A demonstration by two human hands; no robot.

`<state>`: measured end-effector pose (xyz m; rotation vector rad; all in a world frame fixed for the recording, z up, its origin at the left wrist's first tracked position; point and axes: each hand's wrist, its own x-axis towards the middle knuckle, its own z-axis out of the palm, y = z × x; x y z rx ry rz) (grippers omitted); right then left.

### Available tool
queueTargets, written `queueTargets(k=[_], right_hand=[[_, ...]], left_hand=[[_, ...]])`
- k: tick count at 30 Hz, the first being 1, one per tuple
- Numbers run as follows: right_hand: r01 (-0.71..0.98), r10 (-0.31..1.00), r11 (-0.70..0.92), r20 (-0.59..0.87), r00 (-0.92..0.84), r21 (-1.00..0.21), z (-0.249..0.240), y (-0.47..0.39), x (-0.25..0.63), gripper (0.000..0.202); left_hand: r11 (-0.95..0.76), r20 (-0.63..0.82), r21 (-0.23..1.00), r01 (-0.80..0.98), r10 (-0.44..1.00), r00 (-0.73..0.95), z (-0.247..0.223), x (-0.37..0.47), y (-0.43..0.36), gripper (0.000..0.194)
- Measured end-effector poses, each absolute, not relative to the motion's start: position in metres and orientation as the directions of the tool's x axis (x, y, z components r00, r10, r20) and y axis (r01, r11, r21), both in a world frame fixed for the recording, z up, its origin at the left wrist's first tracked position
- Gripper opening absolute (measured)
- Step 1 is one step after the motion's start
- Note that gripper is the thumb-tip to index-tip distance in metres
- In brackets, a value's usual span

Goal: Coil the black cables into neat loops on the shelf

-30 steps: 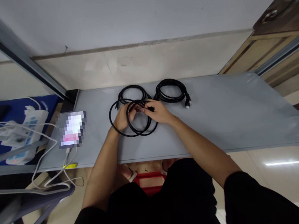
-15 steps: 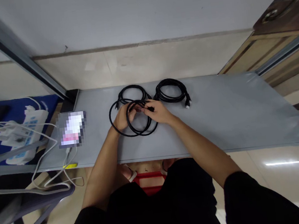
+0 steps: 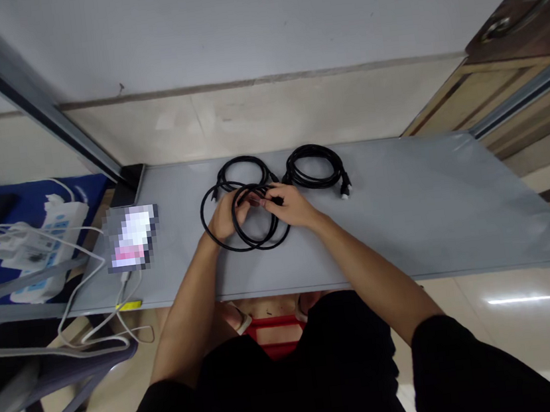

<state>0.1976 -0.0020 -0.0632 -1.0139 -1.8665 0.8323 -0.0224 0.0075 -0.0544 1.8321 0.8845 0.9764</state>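
Both my hands grip a black cable (image 3: pixel 262 244) whose loose loops hang toward me over the grey tabletop. My left hand (image 3: pixel 229 215) is closed around the loops on their left side, with some strands passing in front of it. Fingers pinched, my right hand (image 3: pixel 291 203) holds the strands at the upper right of the loops. What lies between the fingertips is partly hidden. Just behind my hands lies another black cable coil (image 3: pixel 243 159). To the right of it rests a thicker coiled black cable (image 3: pixel 316 184) with pale-tipped connectors (image 3: pixel 346 192).
A phone with a blurred screen (image 3: pixel 133 237) lies at the table's left, with a white charging cable (image 3: pixel 124 284) plugged in. Further left is a white power strip (image 3: pixel 54 250) with several cords. The grey table (image 3: pixel 431 213) meets a wall behind; a red stool (image 3: pixel 277 351) is below.
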Motion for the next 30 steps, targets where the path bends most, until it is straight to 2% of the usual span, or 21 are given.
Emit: queueTargets(k=[4,10,17,25,28,30], right_hand=[[0.332,0.879,0.444,0.333,-0.340,-0.832,-0.064,-0.002,0.199,0.031],[0.317,0.869,0.451,0.330,-0.368,-0.834,-0.066,0.000,0.202,0.011],[0.194,0.843,0.460,0.357,-0.403,-0.866,-0.067,0.004,0.204,0.033],[0.027,0.896,0.299,0.271,-0.352,-0.954,-0.075,0.013,0.203,0.054],[0.023,0.906,0.244,0.219,-0.361,-0.970,-0.071,0.011,0.203,0.051],[0.041,0.908,0.232,0.202,-0.368,-0.972,-0.065,0.007,0.203,0.039]], left_hand=[[-0.395,0.281,0.899,0.190,0.852,0.442,-0.055,-0.023,0.008,0.023],[-0.403,0.270,0.892,0.206,0.839,0.472,-0.050,-0.021,0.004,0.027],[-0.452,0.295,0.834,0.316,0.850,0.436,-0.048,-0.021,0.006,0.026],[-0.446,0.256,0.813,0.374,0.851,0.458,-0.047,-0.025,0.008,0.027],[-0.430,0.242,0.818,0.381,0.859,0.451,-0.048,-0.024,0.007,0.030],[-0.424,0.233,0.816,0.393,0.864,0.446,-0.046,-0.023,0.007,0.031]])
